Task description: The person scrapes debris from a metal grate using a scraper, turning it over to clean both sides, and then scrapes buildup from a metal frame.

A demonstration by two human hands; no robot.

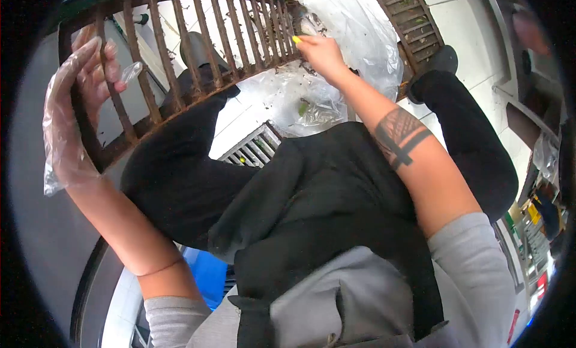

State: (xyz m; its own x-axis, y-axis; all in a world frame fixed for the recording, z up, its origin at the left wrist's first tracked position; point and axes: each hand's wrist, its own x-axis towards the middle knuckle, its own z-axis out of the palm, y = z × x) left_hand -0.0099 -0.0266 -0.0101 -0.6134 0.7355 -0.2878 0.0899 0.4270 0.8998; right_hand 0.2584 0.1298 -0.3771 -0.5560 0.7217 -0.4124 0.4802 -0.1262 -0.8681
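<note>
A long rusty metal grate (198, 84) with many bars stands tilted across the upper left. My left hand (90, 84), in a clear plastic glove, is wrapped round its near end bar, fingers between the slats. At the grate's far end, my bare right hand (324, 57) is closed in a fist. A small bright yellow tip (296, 40) shows at its fingers; I cannot make out what it belongs to. Dark crumbs of dirt cling to the bars beside it. Clear plastic sheeting (366, 42), strewn with dirt and bits of green, lies beneath the grate.
Another rusty grate (411, 18) lies at the upper right beside my shoe (441, 60). A lighter floor grate (252, 147) sits between my legs. White tiles (462, 30) cover the floor. A grey panel (36, 228) is at left, with a blue object (207, 276) below.
</note>
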